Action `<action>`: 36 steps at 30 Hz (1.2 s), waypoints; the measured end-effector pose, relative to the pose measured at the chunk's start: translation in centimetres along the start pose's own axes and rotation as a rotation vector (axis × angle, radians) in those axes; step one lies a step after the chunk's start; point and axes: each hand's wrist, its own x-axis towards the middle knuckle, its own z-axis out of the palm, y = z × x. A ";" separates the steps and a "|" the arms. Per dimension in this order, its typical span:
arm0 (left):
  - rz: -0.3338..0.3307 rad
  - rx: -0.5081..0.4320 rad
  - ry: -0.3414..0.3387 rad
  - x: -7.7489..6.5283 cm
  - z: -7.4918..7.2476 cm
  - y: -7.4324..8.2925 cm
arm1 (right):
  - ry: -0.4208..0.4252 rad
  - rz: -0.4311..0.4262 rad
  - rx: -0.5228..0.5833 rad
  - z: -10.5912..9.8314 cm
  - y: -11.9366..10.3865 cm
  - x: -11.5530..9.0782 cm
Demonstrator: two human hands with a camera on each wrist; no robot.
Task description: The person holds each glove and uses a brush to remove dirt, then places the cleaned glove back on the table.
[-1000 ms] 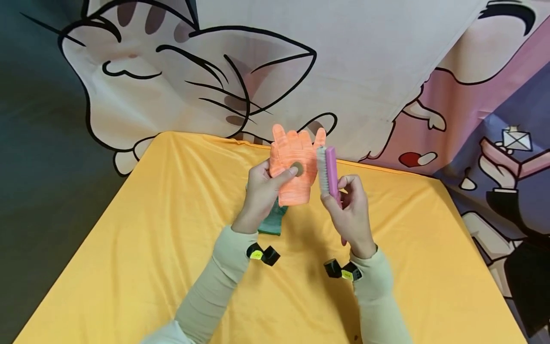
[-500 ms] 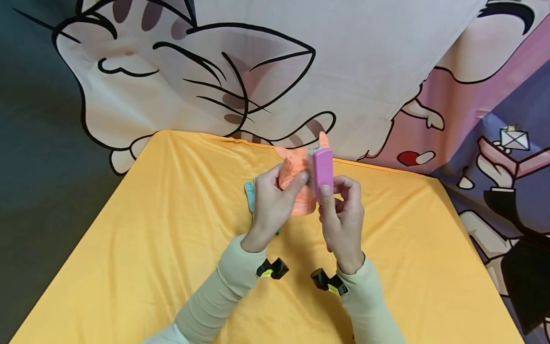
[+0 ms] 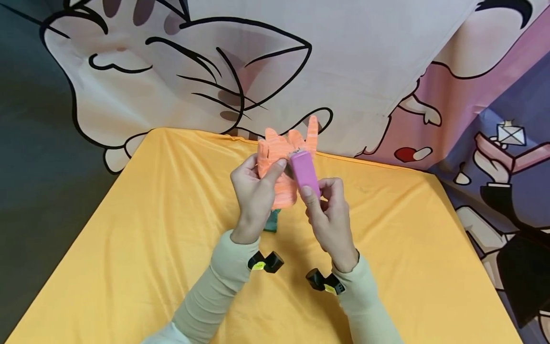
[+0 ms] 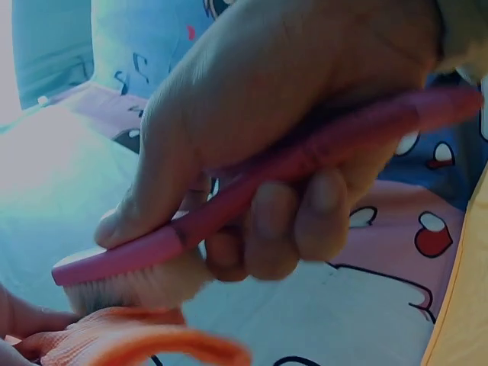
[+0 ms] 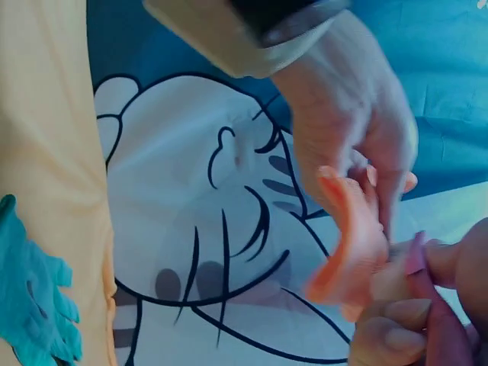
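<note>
An orange knit glove [image 3: 284,196] is held up above the table by my left hand [image 3: 253,200], its thumb pressing the palm side and its fingers behind. My right hand [image 3: 330,217] grips the handle of a pink brush [image 3: 305,172], thumb along its back. Tilted, the brush lies over the right part of the glove and partly covers a dark round patch on it. In the left wrist view the pale bristles [image 4: 137,290] face down and touch the orange glove [image 4: 122,332]. The right wrist view shows the glove [image 5: 347,244] bent and blurred under my left hand.
A teal glove [image 5: 34,286] lies on the yellow-covered table [image 3: 172,239], mostly hidden behind my left hand in the head view. Behind the table's far edge hangs a cartoon-printed cloth [image 3: 352,62]. Each wrist wears a small black camera.
The brush has moved from beside the glove's right edge leftward onto its palm, turning its pink back to view. The glove bent midway, then flattened again. Both hands shifted slightly left.
</note>
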 end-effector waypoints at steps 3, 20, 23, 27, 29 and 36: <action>0.030 0.007 0.026 0.3 -0.2 -0.2 | -0.001 0.024 -0.026 -0.4 0.0 0.1; 0.054 0.173 -0.090 -0.9 1.3 -0.8 | 0.120 -0.163 0.008 0.3 -0.2 0.3; 0.004 0.094 -0.038 -0.7 1.2 -0.8 | 0.098 -0.188 -0.082 0.5 0.1 0.5; -0.053 -0.012 0.001 -0.2 0.9 -0.8 | 0.073 -0.190 -0.091 0.3 0.3 0.6; -0.109 -0.057 0.007 -0.1 0.7 -0.8 | 0.074 -0.185 -0.088 0.2 0.4 0.6; -0.245 -0.182 0.047 0.3 0.6 -1.0 | 0.080 -0.155 -0.079 -0.1 0.9 0.8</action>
